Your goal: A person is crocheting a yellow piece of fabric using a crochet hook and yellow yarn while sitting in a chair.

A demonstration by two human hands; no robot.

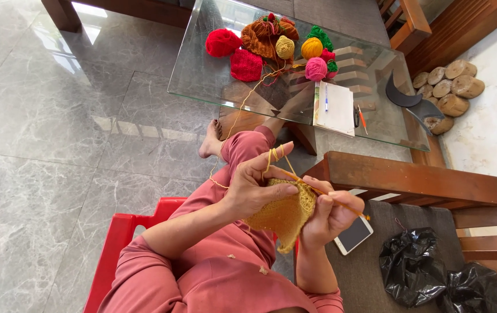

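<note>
My left hand grips the upper edge of a mustard-yellow crocheted piece, with yellow yarn looped over its raised fingers. My right hand pinches an orange crochet hook whose tip is in the top of the piece. The yarn strand runs from my fingers up to the glass table, where a pale yellow ball lies. The piece hangs over my lap in pink trousers.
On the glass table lie red, orange and pink yarn balls, knitted pieces, a notebook with a pen, and scissors. A phone and black plastic bags rest on the wooden bench to my right. I sit on a red plastic chair.
</note>
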